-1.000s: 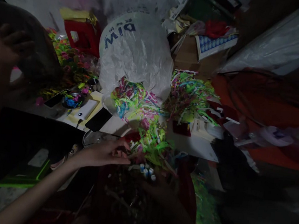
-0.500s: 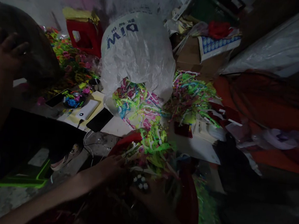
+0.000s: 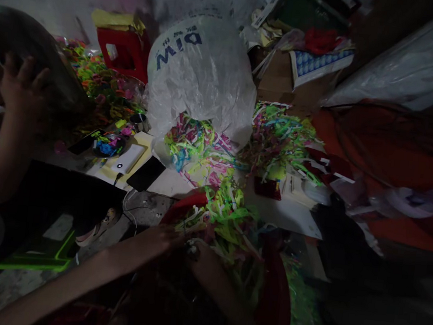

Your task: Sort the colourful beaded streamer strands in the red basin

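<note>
My left hand (image 3: pixel 168 239) reaches in from the lower left, its fingers bent together at the near edge of a heap of green, yellow and pink plastic strips (image 3: pixel 223 209). What it pinches is too dark to make out. Close against it, my right hand (image 3: pixel 204 263) comes up from the lower right. At its fingertips sits a small dark cluster with pale dots (image 3: pixel 193 249), blurred. Both hands are over a red tub (image 3: pixel 278 291), whose rim shows left and right of the strips. The tub's inside is mostly in shadow.
A big white plastic sack (image 3: pixel 205 74) spills strips onto the table. Another strip pile (image 3: pixel 280 138) lies right of it. A white power bank (image 3: pixel 128 159), a black phone (image 3: pixel 145 173) and a small bowl (image 3: pixel 109 145) stand left. A co-worker's hand (image 3: pixel 25 83) rests on a dark rounded object.
My hands have come closer together, and the pale-dotted cluster has moved up and left between them. The co-worker's arm has shifted right. The view has shifted slightly.
</note>
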Available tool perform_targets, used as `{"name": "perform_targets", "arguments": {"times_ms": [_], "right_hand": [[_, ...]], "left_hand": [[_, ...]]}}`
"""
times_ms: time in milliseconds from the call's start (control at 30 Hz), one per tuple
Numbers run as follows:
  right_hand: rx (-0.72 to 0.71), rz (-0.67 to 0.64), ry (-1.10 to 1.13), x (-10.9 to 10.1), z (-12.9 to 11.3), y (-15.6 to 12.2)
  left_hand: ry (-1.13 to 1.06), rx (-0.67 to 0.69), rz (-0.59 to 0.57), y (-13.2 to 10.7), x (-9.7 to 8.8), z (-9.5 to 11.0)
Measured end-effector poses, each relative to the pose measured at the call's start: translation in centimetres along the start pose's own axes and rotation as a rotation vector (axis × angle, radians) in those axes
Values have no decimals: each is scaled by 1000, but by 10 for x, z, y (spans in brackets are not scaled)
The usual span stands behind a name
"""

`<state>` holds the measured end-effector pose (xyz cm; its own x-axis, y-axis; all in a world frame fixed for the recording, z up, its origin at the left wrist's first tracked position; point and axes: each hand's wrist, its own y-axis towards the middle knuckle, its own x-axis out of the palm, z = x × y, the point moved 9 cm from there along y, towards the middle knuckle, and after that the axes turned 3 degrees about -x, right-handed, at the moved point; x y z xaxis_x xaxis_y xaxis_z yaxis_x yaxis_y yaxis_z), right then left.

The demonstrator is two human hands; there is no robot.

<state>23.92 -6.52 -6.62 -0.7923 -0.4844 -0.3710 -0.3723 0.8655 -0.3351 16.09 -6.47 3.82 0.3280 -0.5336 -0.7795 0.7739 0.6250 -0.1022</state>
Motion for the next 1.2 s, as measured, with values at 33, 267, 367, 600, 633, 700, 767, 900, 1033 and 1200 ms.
{"name": "perform_targets", "arguments": {"times_ms": [33,267,367,600,633,700,767,900,1033,1200], "right_hand": [[-10,2,-11,1,-2,1],[29,10,-179,10,-6,5],[10,-47,-174,6,-14,-5],[234,173,-76,-45,19,-26],[247,230,-27,-51,24,-27],[255,274,81,-55,29,-29],[265,210,151,-48,31,-29],[252,65,197,-33,32,-32],[283,119,268,-35,38,-35],[206,131,351,-44,25,-37]], "left_hand": [[12,-11,-13,-3,-1,-2],[-131,-160,-28,-17,-10,-33],[-289,-226,46,-18,-12,-46],[-517,-364,304,-11,-16,-59],[-527,-351,302,-7,-15,-56],[-553,-317,286,2,-14,-49],[-576,-289,283,9,-12,-43],[-596,-259,287,21,-6,-32],[-557,-200,248,29,-1,-18],[-193,-280,145,20,8,-22]]}}
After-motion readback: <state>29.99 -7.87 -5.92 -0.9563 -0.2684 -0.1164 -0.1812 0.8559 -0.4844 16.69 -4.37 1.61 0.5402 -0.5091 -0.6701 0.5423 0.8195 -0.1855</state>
